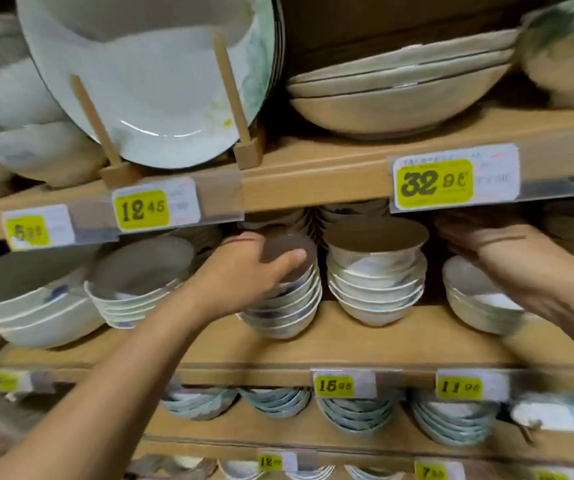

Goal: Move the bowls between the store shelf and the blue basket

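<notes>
Head view: the risk is the top bowl (289, 247) dragging or tipping the stack (284, 306) under it off the shelf (348, 341), or clipping the neighbouring stack (375, 275) just beside it. The blue basket is not in view. The left hand (254, 271) clamps the top bowl, thumb over the rim. The right hand (486, 247) sits deep above the bowls at right (476, 299), too blurred to tell its grip.

right hand (469, 241) blurred, fingers lost in shadow, plate (147, 81) cropped above
</notes>
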Motion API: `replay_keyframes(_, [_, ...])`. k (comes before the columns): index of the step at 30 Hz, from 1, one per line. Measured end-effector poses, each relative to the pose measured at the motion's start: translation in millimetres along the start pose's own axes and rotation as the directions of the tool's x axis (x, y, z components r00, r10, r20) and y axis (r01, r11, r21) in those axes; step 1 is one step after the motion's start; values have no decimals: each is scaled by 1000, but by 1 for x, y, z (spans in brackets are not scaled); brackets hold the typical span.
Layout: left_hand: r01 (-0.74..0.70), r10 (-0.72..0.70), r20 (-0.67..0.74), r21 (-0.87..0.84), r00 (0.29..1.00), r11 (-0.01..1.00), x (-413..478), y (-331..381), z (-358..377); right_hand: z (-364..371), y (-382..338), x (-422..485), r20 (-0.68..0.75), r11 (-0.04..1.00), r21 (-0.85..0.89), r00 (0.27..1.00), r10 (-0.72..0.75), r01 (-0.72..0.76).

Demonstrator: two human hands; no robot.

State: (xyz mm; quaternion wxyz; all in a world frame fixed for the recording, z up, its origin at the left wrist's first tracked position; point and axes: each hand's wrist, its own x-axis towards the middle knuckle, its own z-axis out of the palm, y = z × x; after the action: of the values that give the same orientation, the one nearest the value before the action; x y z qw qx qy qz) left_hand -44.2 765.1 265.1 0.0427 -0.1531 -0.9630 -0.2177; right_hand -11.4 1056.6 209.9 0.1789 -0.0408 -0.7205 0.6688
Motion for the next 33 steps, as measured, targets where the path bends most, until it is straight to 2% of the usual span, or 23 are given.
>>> replay_keyframes(2, [-27,17,-58,-192,998,981,-24,-4,-11,1,0,-25,-177,998,18,982,60,-58])
replay_keyframes(3, [-27,8,-82,-228,997,973,-38,-5,-15,3,0,-42,-226,997,41,971,80,-72])
replay_keyframes(5, [14,-53,-134,-277,990,961,-77,-9,-19,11,-10,-77,-242,984,150,962,129,-94])
replay_keyframes(7, [59,-102,-90,-392,991,918,-122,-10,-18,20,-22,-111,-209,963,230,959,191,-141])
replay_keyframes(10, [99,-104,20,-526,994,845,-199,-19,-25,44,-39,-170,-151,929,290,948,279,-228])
replay_keyframes(13, [181,-179,66,-616,982,767,-268,-42,-47,91,-60,-219,-46,903,298,940,339,-311])
replay_keyframes(16, [212,-310,-12,-702,951,680,-336,-83,-84,156,-90,-265,107,882,292,929,354,-369])
replay_keyframes(18, [199,-337,-57,-711,940,675,-358,-95,-104,180,-96,-283,179,849,307,902,392,-429])
replay_keyframes(20, [207,-448,-117,-765,886,610,-398,-122,-126,221,-105,-310,266,843,264,875,404,-469])
replay_keyframes(27, [280,-755,-72,-902,652,328,-509,-217,-164,359,-111,-378,485,818,130,755,441,-561])
replay_keyframes(33, [313,-841,-48,-915,539,253,-541,-293,-172,460,-93,-390,583,815,39,676,451,-578])
